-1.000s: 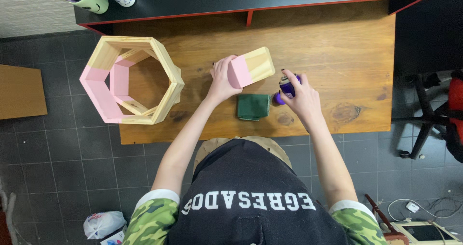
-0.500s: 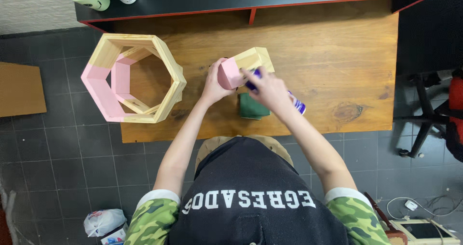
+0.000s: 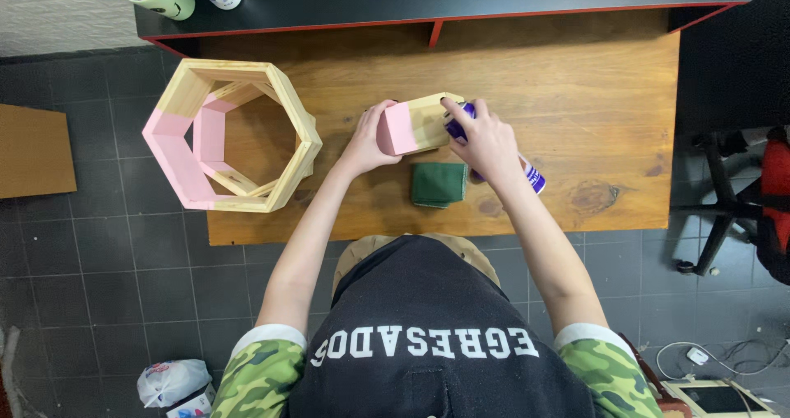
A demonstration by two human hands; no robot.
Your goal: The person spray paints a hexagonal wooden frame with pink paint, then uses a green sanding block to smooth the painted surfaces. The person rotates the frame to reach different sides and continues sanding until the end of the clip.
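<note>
Pink-and-natural wooden block (image 3: 414,125), purple bottle (image 3: 494,148) beside

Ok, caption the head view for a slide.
Left hand steadies a pink-ended wooden block while right hand holds a purple bottle.

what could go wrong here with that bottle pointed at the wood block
The right hand tips the purple bottle against the pink-and-wood block, so liquid may run onto the wooden table; the green cloth lies beside it, not under. The left hand grips the pink end and could get smeared.
</note>
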